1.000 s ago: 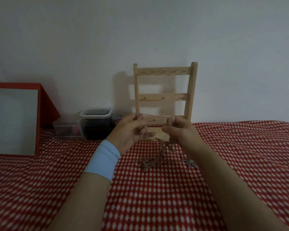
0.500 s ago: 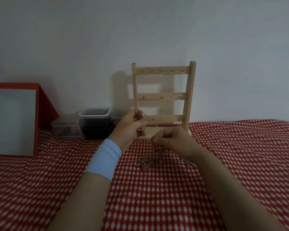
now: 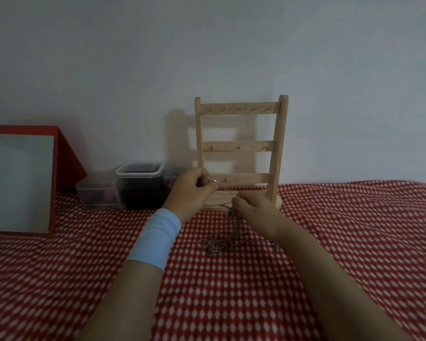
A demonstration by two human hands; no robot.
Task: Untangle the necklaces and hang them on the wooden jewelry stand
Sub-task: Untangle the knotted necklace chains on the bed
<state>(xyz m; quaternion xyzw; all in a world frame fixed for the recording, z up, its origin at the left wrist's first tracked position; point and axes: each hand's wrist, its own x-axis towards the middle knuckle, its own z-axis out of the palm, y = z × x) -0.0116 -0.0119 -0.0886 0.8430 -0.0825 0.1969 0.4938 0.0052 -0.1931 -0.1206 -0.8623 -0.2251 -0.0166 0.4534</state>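
A wooden jewelry stand (image 3: 278,148) with three hooked rails stands against the wall; nothing hangs on its hooks. In front of it a tangle of thin metal necklaces (image 3: 217,243) lies on the red checked cloth. One chain rises from the tangle. My left hand (image 3: 193,190), with a light blue wristband, pinches that chain near the stand's lowest rail. My right hand (image 3: 253,211) pinches the same chain lower down, just above the tangle. A short taut length of chain runs between the two hands.
A red-framed mirror (image 3: 20,180) leans at the far left. Clear plastic boxes (image 3: 138,183) sit left of the stand against the wall. The red and white cloth (image 3: 354,242) covers the whole surface.
My right hand has dropped lower and toward me, away from my left hand. The chain between them has drawn out at a slant. My left hand stayed near the lowest rail.
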